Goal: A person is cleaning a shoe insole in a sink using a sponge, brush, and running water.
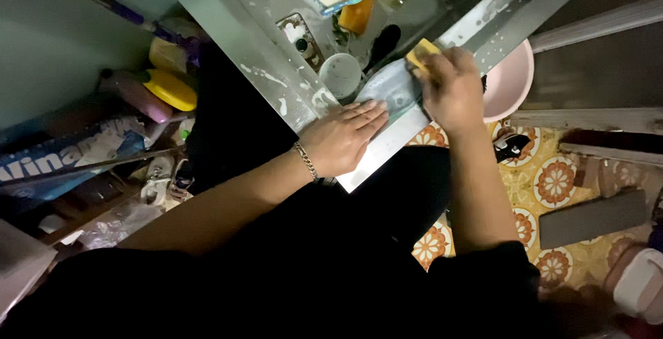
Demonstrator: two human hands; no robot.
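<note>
Left hand (343,138) lies flat on the steel sink rim (387,147); right hand (452,90) presses a yellow sponge (420,54) there.

Most of the yellow sponge (422,55) is hidden under the right hand (452,90); only one corner shows past the fingers. The round plate (390,89) lies partly beneath both hands, its near rim covered by the left hand (342,138). The pink basin (512,80) is half hidden behind the metal sink edge (387,147) and the right hand. The blue packet (48,163) on the left shelf is cut off by the picture's edge. Dark clothing fills the lower picture, and nothing can be made out there.
</note>
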